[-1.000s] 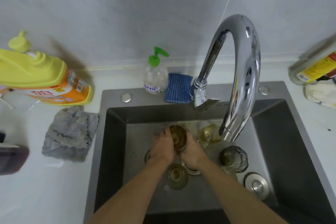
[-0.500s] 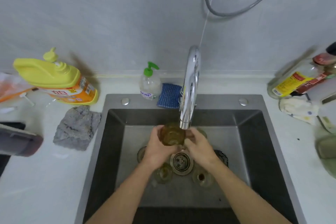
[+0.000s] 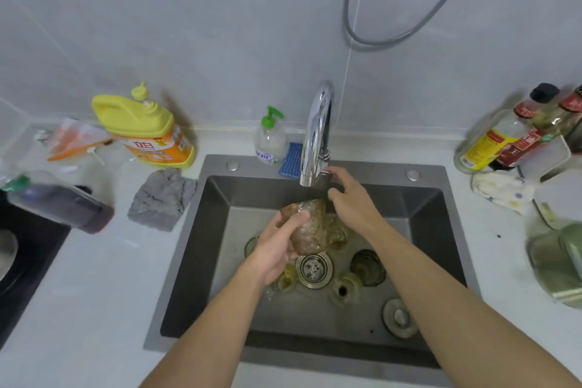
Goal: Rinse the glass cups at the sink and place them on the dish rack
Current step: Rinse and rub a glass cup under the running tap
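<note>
A grey tiled wall backs a white counter [image 3: 94, 293] with a dark steel sink [image 3: 195, 261] sunk into it. The left hand [image 3: 277, 249] grips an amber glass cup [image 3: 310, 227] over the basin, fingers wrapped round its side and thumb laid across near the rim. The cup is tilted, its mouth turned up and away from the person. Just above and beyond the grip hangs the spout of the chrome faucet [image 3: 316, 135]. To the right of the grip the right hand [image 3: 352, 201] holds nothing, fingers loosely spread, with fingertips at the faucet lever [image 3: 326, 172]; whether they touch it cannot be told. No stream of water shows plainly.

Below the grip lie the drain strainer [image 3: 314, 268] and more glass cups [image 3: 368, 263] on the sink floor, some partly hidden under the left hand. The dish rack is not in view.

The step in hand appears to be starting the water. To do it well, the person should likely ease the lever open gently so the flow does not splash, keep the cup's mouth right under the spout, and hold the wet glass firmly, since it may slip onto the cups beneath. Turning the cup would let water reach all of the inside.
</note>
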A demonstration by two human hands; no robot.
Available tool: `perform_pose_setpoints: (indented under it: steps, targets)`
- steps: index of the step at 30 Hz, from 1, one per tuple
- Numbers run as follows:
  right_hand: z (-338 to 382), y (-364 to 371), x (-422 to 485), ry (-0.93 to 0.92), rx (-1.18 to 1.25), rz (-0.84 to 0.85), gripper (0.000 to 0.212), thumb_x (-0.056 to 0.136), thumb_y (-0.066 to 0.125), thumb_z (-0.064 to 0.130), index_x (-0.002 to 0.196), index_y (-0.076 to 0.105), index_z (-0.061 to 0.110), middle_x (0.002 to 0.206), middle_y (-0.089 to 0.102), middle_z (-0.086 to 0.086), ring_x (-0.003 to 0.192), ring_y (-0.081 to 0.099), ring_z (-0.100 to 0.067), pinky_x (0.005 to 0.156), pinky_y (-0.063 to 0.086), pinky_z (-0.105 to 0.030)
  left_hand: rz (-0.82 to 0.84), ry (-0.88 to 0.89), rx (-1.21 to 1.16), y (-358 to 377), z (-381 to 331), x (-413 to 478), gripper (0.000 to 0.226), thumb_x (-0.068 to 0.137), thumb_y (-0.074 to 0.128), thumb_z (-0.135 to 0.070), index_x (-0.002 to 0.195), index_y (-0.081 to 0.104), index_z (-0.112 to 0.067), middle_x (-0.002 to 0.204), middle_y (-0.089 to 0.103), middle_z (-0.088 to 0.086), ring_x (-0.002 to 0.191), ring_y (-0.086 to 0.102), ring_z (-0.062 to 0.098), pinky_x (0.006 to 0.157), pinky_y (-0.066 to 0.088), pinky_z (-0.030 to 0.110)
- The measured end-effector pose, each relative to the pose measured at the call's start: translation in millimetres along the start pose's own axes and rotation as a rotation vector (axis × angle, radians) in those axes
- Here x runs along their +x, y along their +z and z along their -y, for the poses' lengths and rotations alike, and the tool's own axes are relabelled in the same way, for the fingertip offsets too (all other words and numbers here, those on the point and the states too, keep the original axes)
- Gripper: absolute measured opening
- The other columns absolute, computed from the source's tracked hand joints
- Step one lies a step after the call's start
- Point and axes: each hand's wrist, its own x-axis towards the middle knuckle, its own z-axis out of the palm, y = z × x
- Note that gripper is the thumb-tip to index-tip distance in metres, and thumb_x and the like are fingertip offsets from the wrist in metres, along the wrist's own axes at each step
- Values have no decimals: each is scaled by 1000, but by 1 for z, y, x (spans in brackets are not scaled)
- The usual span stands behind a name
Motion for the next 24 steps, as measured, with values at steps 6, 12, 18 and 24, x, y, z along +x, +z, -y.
perform_pose_setpoints:
  steps: [6, 12, 18, 24]
  targets:
    - [-13, 4, -10, 11, -51, 59, 63, 104, 49, 10, 157, 33, 41, 162, 40, 0, 137, 50, -22, 108, 40, -31, -39, -20, -23, 2, 5, -6, 63, 90, 71, -50, 141, 55, -15, 128, 74, 14, 118, 72, 29, 103, 56, 55]
    - [-32, 36, -41, 159, 231, 36, 54, 110, 40, 41, 161, 28, 27, 162, 39, 5, 145, 42, -13, 118, 34, -32, -63, -47, -16, 10, 6, -12, 49, 108, 40, -51, 132, 68, -19, 122, 76, 13, 115, 72, 29, 97, 59, 49]
    - [-46, 72, -59, 272, 468, 104, 53, 100, 37, 71, 142, 51, 43, 127, 71, 13, 118, 67, -7, 109, 51, -40, -55, -45, -22, 11, 12, -15, 60, 101, 43, -65, 135, 68, -22, 125, 76, 10, 116, 73, 26, 91, 60, 47]
    - [-45, 77, -62, 208, 551, 95, 89, 79, 82, 53, 154, 35, 38, 142, 61, 7, 126, 63, -11, 109, 52, -40, -26, -102, -79, 4, 10, -10, 71, 100, 30, -71, 129, 71, -20, 119, 78, 10, 110, 76, 24, 92, 59, 45]
